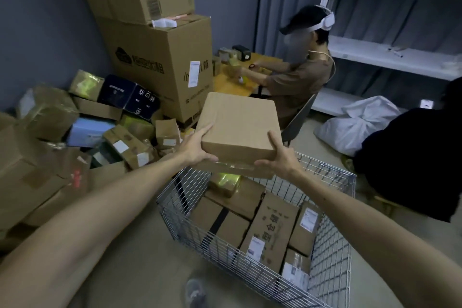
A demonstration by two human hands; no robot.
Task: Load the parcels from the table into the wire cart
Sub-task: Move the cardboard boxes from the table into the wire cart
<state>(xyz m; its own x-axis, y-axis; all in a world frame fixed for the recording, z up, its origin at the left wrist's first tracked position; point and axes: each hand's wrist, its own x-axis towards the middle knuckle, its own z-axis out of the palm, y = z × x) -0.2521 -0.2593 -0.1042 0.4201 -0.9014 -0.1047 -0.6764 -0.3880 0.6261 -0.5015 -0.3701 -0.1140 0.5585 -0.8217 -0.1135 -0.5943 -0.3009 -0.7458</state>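
Two big brown cartons [160,57] stand stacked against the grey wall at far left, with a jumble of smaller parcels [82,117] heaped on the floor beside them. Nearer, at lower right, sits the wire cart [180,197], its mesh basket lined with cardboard boxes [272,225] lying flat, several bearing white labels. Above the cart's far rim hangs the parcel [237,122], clear of the boxes below. It lies flat, broad face up and tipped a little toward the camera, near edge toward the holder, far edge toward a seated person [297,77] at a yellow tabletop [230,82]; it is so nearly square that I cannot pick out a long side. It is plain tan cardboard, clean-edged. The left hand [197,150] grips the near left corner, thumb on top, fingers curled under; the right hand [277,157] grips the near right corner likewise. Glossy tape [232,166] shows on cardboard just beneath; whether that is part of the parcel I cannot tell.
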